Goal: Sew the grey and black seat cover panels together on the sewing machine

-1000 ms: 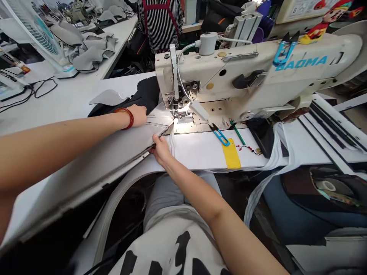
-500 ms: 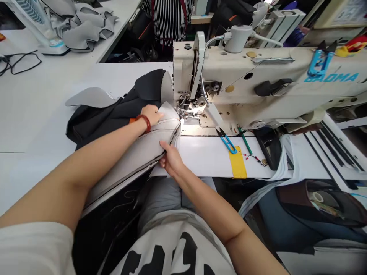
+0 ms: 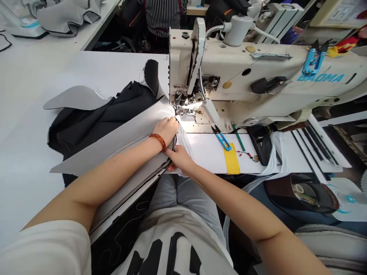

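A grey and black padded fabric piece lies left of the sewing machine, one corner close under the needle area. My left hand, with a reddish bracelet on the wrist, is closed on the piece's right edge just in front of the presser foot. Right below it, my right hand pinches the same edge, thumb on top and fingers underneath. White binding strip runs down beside this edge. A grey flap spreads over the black fabric behind.
Blue thread snips, a green pencil and a yellow strip lie right of the hands. Farther right are a black tray and black strips. A person in striped clothing is behind the machine.
My left hand has moved from the top of the fabric down to its right edge, near my right hand. The grey flap now lies spread out leftward. The view has shifted slightly.
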`<state>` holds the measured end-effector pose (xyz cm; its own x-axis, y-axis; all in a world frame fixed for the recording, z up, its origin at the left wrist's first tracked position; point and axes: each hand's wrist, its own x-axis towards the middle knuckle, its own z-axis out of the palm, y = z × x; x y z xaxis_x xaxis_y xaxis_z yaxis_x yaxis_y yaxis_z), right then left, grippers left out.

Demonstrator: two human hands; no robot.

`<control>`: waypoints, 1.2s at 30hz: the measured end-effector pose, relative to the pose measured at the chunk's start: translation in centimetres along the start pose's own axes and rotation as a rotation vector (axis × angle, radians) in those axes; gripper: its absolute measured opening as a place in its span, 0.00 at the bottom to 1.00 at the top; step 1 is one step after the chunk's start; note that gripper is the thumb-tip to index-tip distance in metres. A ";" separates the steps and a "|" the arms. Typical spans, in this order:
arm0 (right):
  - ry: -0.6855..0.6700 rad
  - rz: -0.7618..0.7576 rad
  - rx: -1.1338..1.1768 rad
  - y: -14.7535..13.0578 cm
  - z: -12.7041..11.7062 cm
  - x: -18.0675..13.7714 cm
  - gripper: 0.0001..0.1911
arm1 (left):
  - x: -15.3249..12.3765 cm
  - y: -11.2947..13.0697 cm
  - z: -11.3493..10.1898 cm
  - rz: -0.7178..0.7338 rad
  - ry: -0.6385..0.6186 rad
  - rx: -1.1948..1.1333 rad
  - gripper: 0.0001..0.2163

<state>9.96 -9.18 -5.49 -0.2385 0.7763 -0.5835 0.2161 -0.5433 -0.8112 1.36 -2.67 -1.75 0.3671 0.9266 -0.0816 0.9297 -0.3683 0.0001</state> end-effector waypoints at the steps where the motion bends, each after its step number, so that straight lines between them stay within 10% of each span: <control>1: 0.010 -0.004 0.013 -0.1 0.3 0.0 0.12 | 0.4 -0.1 0.2 -0.039 -0.019 0.002 0.17; 8: 0.107 -0.277 -0.520 -2.2 0.2 -1.7 0.16 | 1.5 -1.8 -1.0 -0.050 -0.234 -0.014 0.15; 13: 0.486 -0.364 -0.760 -2.6 -4.5 -0.8 0.17 | 0.3 -1.5 0.2 -0.075 -0.144 -0.100 0.15; 19: 0.088 -0.291 -0.399 -2.9 -6.0 4.1 0.40 | 0.1 -1.2 1.2 -0.029 -0.111 -0.130 0.17; 36: 0.300 -0.452 -0.684 -3.4 -6.7 2.7 0.29 | 2.7 -0.1 2.0 -0.090 0.035 0.036 0.13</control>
<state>14.95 -3.10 -4.04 -0.1999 0.9749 -0.0983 0.7048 0.0734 -0.7056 2.16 -0.26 -3.96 0.2831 0.9580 -0.0450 0.9576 -0.2850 -0.0420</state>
